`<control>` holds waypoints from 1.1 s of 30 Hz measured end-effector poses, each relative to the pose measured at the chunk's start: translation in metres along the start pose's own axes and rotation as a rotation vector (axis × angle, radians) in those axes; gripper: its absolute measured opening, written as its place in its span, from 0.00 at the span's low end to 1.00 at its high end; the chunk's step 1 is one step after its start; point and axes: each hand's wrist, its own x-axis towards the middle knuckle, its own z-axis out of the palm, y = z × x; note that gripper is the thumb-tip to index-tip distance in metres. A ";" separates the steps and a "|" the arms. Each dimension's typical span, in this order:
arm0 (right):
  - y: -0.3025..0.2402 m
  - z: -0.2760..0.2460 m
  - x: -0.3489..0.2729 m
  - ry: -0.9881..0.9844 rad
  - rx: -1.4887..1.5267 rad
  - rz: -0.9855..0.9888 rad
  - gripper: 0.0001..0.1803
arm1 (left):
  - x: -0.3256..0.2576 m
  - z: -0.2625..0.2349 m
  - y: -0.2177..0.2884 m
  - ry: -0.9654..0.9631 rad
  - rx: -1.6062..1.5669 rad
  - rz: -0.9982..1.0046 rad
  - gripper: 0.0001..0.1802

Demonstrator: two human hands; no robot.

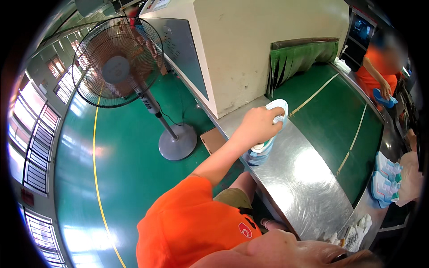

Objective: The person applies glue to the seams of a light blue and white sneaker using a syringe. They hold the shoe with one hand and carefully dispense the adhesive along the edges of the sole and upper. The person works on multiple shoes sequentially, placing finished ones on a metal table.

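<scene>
A white and pale-blue sports shoe (260,156) rests on the metal tabletop, close to its left edge. My left hand (264,123) is closed on its upper part from above, fingers curled in at the white rim near the opening. My fingers and palm cover the shoe's middle. The bare left forearm reaches up to it from an orange sleeve. My right hand does not show.
Beyond the metal tabletop (295,178), a green conveyor belt (328,105) runs under a green flap curtain (304,58) in a cream machine (241,49). A standing fan (117,69) is left. White-and-blue shoes (385,178) lie right; a co-worker (380,67) holds a blue shoe (384,99).
</scene>
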 end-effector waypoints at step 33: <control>-0.029 0.000 -0.013 0.036 0.357 0.270 0.30 | -0.001 -0.006 0.016 -0.065 -0.083 -0.134 0.17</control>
